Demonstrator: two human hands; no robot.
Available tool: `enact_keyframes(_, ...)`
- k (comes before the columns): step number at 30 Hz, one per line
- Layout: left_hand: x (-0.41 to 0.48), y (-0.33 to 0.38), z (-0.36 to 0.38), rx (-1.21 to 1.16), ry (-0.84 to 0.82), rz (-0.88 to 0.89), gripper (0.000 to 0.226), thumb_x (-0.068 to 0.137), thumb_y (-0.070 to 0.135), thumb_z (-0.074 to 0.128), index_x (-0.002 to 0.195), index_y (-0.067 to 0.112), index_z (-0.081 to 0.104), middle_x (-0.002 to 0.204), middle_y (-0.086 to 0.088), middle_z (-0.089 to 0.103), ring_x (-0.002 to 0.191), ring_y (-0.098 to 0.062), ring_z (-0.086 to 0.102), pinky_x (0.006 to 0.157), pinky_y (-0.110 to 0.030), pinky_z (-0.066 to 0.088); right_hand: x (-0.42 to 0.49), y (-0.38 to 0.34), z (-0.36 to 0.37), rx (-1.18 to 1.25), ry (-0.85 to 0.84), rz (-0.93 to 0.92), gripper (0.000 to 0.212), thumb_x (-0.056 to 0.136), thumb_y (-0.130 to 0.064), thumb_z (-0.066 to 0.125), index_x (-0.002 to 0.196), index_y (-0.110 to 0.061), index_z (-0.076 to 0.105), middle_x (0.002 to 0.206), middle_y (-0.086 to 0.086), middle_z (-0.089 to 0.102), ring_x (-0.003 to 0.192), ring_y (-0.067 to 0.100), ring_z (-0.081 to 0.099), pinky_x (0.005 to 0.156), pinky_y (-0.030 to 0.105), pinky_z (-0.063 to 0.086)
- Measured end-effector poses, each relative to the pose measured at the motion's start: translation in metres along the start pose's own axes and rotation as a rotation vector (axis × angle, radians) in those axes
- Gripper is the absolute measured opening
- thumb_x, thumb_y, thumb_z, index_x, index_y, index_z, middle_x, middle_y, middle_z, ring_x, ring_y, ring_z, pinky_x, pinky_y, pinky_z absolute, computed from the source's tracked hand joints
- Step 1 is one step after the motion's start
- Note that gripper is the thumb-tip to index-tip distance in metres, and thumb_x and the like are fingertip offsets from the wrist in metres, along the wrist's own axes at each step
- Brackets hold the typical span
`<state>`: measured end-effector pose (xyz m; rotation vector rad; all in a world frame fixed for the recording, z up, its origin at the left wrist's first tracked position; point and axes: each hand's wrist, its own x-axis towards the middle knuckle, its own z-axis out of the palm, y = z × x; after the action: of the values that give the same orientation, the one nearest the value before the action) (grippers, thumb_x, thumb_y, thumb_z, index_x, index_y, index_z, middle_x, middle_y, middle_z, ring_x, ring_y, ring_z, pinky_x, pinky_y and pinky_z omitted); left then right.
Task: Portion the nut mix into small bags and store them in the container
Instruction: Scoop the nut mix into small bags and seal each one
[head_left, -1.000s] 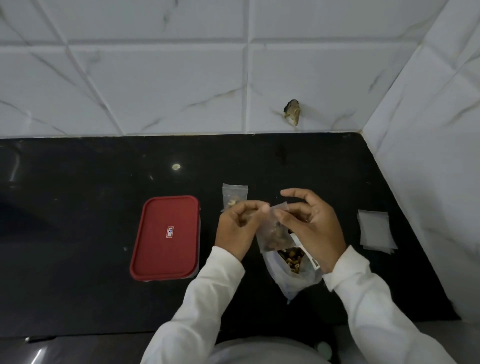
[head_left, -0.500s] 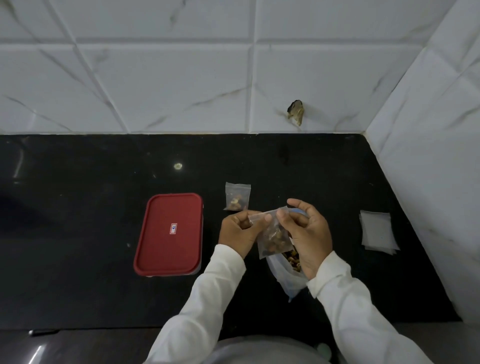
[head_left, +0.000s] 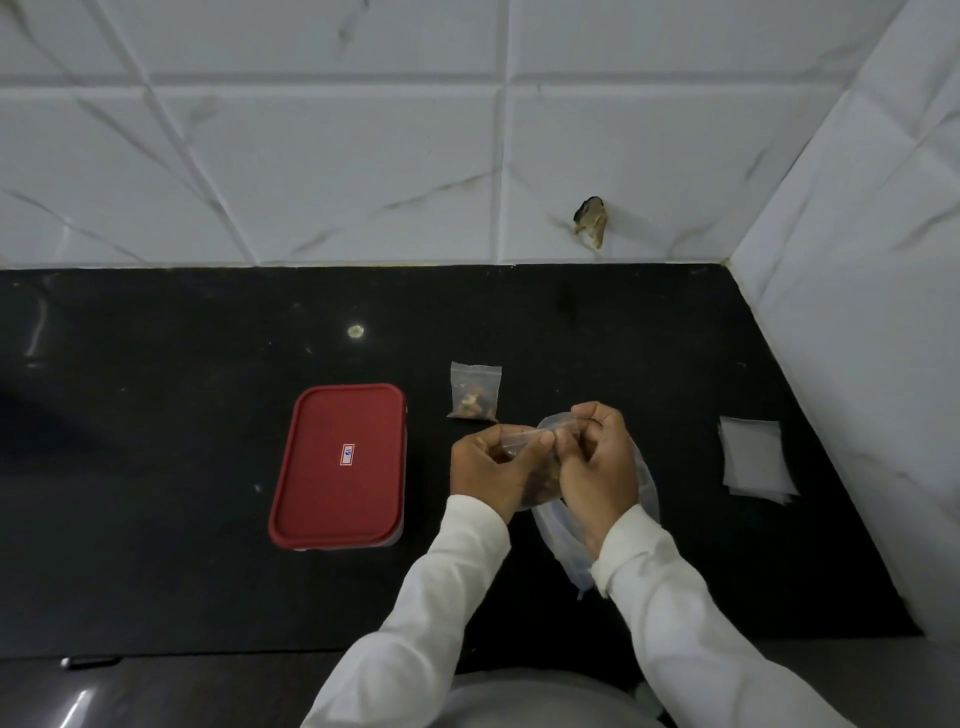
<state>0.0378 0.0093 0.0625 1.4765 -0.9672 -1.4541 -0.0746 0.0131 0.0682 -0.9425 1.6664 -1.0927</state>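
Observation:
My left hand (head_left: 491, 467) and my right hand (head_left: 597, 467) both pinch the top edge of a small clear bag (head_left: 524, 436) with nuts in it, held just above the black counter (head_left: 156, 415). The bag's lower part is mostly hidden between the hands. Under my right hand lies the big clear nut mix bag (head_left: 644, 488), its contents hidden. A filled small bag (head_left: 475, 391) lies flat just beyond my hands. The red-lidded container (head_left: 340, 465) sits shut to the left of my left hand.
A stack of empty small bags (head_left: 756, 457) lies at the right near the white tiled side wall (head_left: 857, 312). The tiled back wall (head_left: 363, 156) runs along the counter's far edge. The counter's front edge is near my body.
My hands have come closer together along the small bag's top edge. My right hand now covers the big bag's opening, so the nuts inside no longer show.

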Motion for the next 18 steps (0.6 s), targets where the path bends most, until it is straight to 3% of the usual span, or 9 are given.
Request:
enact_keyframes(5,0.007,0.000,-0.008,0.141,0.009,0.003,0.005,0.085,0.023,0.074,0.086,0.026,0.070,0.089,0.007,0.072,0.090,-0.010,0.068,0.071,-0.017,0.051,-0.001,0.007,-0.004,0.041,-0.021,0.019,0.025,0.088,-0.016,0.067,0.106,-0.030,0.057,0.097,-0.005,0.069,0.092,0.008,0.068,0.083,0.033,0.058)
enact_keyframes(8,0.007,-0.002,-0.006,0.040,0.038,-0.078,0.010,0.081,0.027,0.077,0.088,0.021,0.072,0.088,0.006,0.074,0.088,-0.010,0.069,0.071,-0.020,0.052,0.000,0.005,-0.006,0.168,0.059,0.103,0.028,0.086,-0.011,0.069,0.107,-0.024,0.058,0.094,-0.005,0.067,0.092,0.012,0.066,0.083,0.033,0.057)
enact_keyframes(12,0.009,-0.007,-0.010,-0.055,-0.004,-0.175,0.014,0.084,0.032,0.073,0.088,0.019,0.075,0.089,0.004,0.077,0.094,-0.014,0.071,0.084,-0.031,0.055,0.006,0.007,-0.009,0.274,0.065,0.213,0.030,0.083,-0.011,0.071,0.108,-0.024,0.058,0.096,-0.007,0.061,0.093,0.013,0.061,0.083,0.034,0.054)
enact_keyframes(14,0.010,-0.008,-0.014,-0.007,-0.003,-0.125,0.012,0.085,0.031,0.072,0.085,0.020,0.075,0.085,0.006,0.077,0.090,-0.011,0.071,0.081,-0.026,0.055,0.007,0.011,-0.009,0.270,0.037,0.233,0.028,0.083,-0.015,0.072,0.107,-0.023,0.060,0.096,-0.005,0.064,0.092,0.012,0.062,0.080,0.031,0.055)
enact_keyframes(18,0.012,-0.009,-0.013,-0.024,0.070,-0.077,0.009,0.087,0.028,0.072,0.081,0.022,0.075,0.079,0.008,0.076,0.079,-0.004,0.071,0.072,-0.021,0.054,0.010,0.019,-0.004,0.241,-0.008,0.260,0.018,0.081,-0.029,0.075,0.096,-0.021,0.071,0.095,-0.002,0.073,0.094,0.017,0.069,0.086,0.041,0.057)
